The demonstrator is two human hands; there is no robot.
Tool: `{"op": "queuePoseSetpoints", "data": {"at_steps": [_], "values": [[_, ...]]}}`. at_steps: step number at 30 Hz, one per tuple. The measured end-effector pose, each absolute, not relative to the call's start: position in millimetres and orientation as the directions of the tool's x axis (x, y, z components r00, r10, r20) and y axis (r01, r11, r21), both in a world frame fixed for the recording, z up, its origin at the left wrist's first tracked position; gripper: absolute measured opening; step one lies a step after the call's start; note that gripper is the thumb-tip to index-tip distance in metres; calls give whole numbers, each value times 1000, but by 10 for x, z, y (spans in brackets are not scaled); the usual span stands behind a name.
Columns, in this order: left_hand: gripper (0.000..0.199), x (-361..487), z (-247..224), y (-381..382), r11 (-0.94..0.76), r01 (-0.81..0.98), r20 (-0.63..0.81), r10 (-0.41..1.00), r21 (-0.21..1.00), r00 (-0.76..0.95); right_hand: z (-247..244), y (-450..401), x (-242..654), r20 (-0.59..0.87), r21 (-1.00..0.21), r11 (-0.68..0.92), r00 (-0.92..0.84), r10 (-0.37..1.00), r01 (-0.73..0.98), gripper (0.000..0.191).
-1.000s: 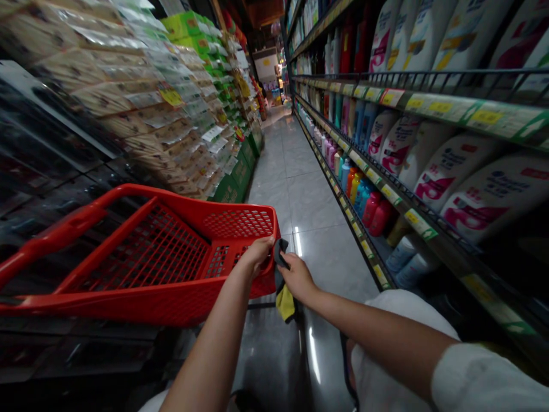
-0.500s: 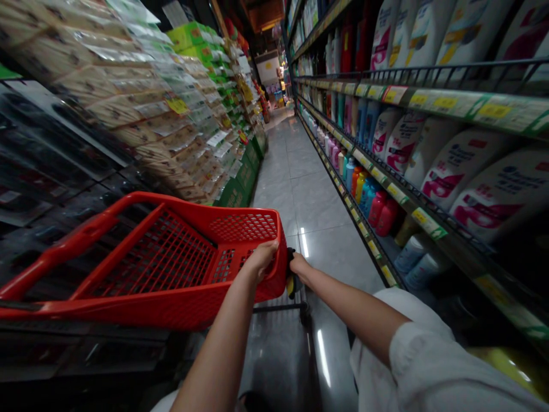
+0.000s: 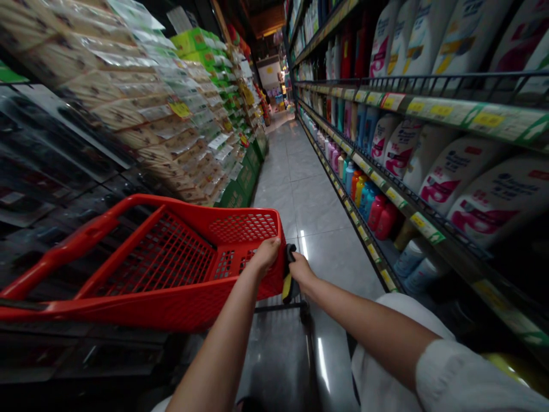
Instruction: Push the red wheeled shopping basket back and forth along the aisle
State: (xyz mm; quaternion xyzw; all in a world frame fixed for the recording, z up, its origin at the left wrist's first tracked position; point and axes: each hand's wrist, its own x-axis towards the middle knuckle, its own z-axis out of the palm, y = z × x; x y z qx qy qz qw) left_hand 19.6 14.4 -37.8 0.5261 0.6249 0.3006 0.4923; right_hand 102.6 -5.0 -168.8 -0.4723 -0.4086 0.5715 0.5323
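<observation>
A red plastic shopping cart with lattice walls stands at the left, its basket holding nothing that I can see. My left hand is closed over the basket's near right corner, thumb along the rim. Just outside that end wall, my right hand grips a black-handled tool with a yellow part, which hangs upright close to the red plastic. Its exact kind is unclear, and the fingers behind the handle are partly hidden.
Shelves of shampoo bottles with price strips run along the right. Stacked tan packs and green cartons line the left. Between them a grey tiled floor leads to a lit area at the back.
The right hand has shifted slightly down, and more of the black-and-yellow tool shows against the cart's end. The left hand keeps its grip; the cart is nearly unmoved.
</observation>
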Motion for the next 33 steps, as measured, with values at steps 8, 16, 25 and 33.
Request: {"op": "queuePoseSetpoints", "data": {"at_steps": [8,16,25,33], "values": [[46,-351,133,-227,-153,759,-386,788,633,480,-1341,35,1168,40,-976,63,110,993,-211,35],[52,-196,119,-345,-254,959,-372,884,125,283,-1231,71,1226,159,-976,162,38,987,-147,45],[46,-92,54,-275,-190,969,-257,940,157,225,-1472,-41,1132,-94,-996,-93,42,995,-6,27],[43,30,41,-224,-171,976,-212,957,135,197,-1112,142,1443,171,-982,175,65,983,-67,46]]}}
